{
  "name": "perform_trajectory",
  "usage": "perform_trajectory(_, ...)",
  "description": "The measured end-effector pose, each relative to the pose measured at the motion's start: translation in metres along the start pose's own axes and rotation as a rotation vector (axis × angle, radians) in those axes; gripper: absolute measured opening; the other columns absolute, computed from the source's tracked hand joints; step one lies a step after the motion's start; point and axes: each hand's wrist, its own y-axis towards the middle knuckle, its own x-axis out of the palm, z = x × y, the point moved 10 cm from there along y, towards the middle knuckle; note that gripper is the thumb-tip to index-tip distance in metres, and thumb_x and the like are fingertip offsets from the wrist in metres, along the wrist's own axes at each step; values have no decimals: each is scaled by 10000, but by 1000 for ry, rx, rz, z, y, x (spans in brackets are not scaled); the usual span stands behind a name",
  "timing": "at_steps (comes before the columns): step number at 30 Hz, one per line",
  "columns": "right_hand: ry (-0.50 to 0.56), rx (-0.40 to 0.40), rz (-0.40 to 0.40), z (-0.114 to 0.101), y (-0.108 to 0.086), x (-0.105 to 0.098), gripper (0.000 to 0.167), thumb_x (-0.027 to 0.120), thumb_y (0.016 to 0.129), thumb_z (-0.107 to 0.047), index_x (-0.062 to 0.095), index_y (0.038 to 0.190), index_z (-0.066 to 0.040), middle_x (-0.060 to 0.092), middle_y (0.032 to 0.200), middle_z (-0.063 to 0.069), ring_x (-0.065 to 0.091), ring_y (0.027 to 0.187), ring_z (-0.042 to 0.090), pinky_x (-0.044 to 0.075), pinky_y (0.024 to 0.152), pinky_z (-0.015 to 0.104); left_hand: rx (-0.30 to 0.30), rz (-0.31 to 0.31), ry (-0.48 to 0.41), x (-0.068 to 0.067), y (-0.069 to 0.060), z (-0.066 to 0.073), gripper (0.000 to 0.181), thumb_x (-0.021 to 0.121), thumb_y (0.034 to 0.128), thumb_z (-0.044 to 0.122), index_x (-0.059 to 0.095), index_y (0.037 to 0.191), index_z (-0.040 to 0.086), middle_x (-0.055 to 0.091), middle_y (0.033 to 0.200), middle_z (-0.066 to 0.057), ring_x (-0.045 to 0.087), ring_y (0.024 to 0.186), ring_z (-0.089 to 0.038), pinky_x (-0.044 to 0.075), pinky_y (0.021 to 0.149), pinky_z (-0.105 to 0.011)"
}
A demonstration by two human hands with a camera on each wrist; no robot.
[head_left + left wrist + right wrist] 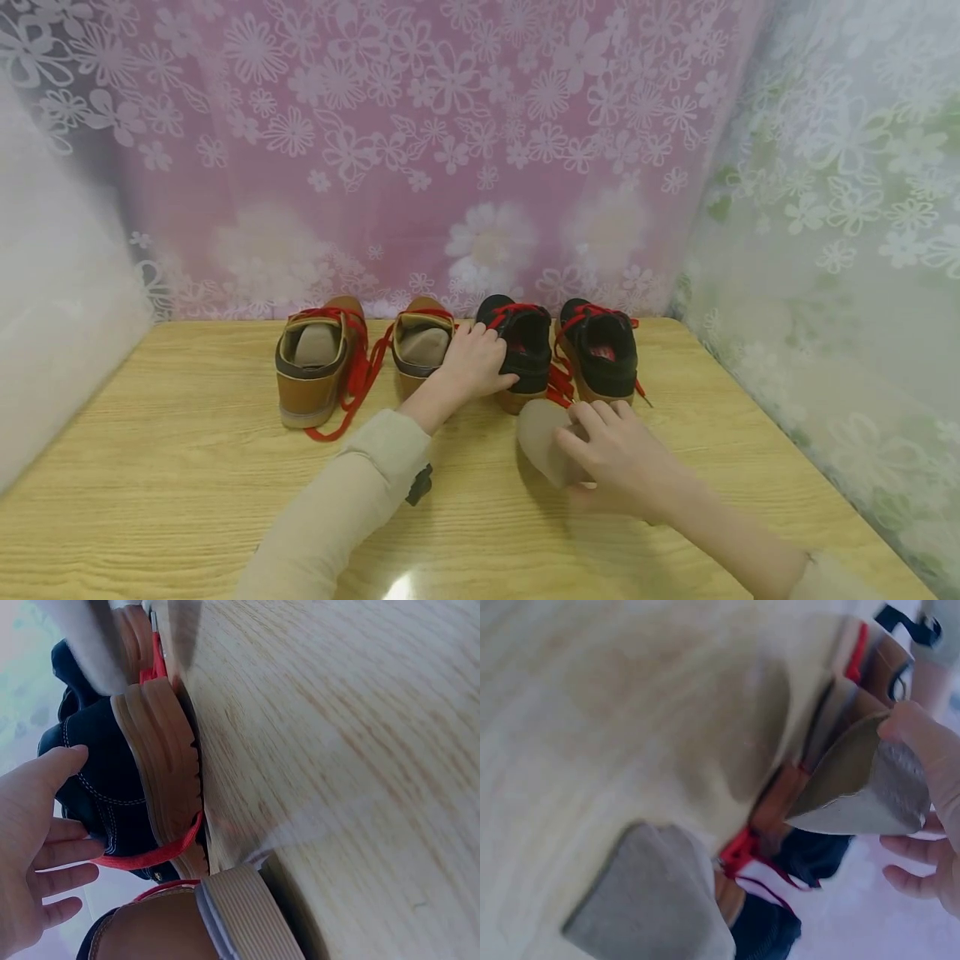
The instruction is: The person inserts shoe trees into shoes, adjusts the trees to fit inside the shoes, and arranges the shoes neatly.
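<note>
In the head view my left hand (pixel 471 362) lies along the left side of the left black shoe (pixel 528 362). The left wrist view shows its thumb on the heel of the black shoe (pixel 105 769), the other fingers (pixel 67 881) loosely extended beside it. My right hand (pixel 618 454) pinches a grey-beige shoe insert (pixel 542 437) just behind the black shoes. In the right wrist view the insert (pixel 847 806) hangs tilted from the thumb and fingers (pixel 919 859); a second grey insert (pixel 656 892) shows apart from it.
The other black shoe (pixel 600 358) stands at the right. Two brown shoes (pixel 309 387) with inserts (pixel 425 346) inside stand at the left, red laces (pixel 360 387) trailing on the wooden table (pixel 187 483). A small dark object (pixel 420 485) shows beside my left forearm. Patterned curtains hang behind.
</note>
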Motion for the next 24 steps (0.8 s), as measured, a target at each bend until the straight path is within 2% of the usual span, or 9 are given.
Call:
perform_trajectory(5, 39, -15, -2, 15, 0, -7, 581, 770, 444, -322, 509, 913, -98, 477, 905, 90, 446, 711, 236, 323, 565, 346, -2, 1, -10, 1, 0, 0, 527, 585, 791, 617, 664, 921, 113, 610, 949, -37, 526, 927, -246, 357, 881, -404)
perform_trajectory(10, 64, 31, -50, 32, -1, -10, 599, 765, 462, -281, 527, 979, -95, 476, 943, 100, 452, 761, 245, 376, 580, 374, 0, 6, -20, 1, 0, -1, 518, 590, 793, 609, 664, 916, 112, 608, 940, -39, 527, 916, -246, 359, 882, -403)
perform_trajectory(15, 59, 78, -91, 43, -3, -11, 608, 765, 483, -270, 535, 1015, -85, 461, 972, 108, 447, 780, 254, 379, 600, 398, 1, -2, -32, 1, 0, -1, 516, 592, 797, 601, 663, 932, 107, 607, 951, -44, 526, 921, -248, 359, 871, -400)
perform_trajectory(24, 15, 107, -54, 60, 3, -22, 615, 771, 479, -284, 531, 1013, -98, 460, 950, 114, 452, 714, 243, 345, 572, 392, 0, -20, -25, 2, -2, -1, 515, 575, 807, 605, 656, 947, 116, 605, 973, -38, 521, 941, -243, 362, 874, -391)
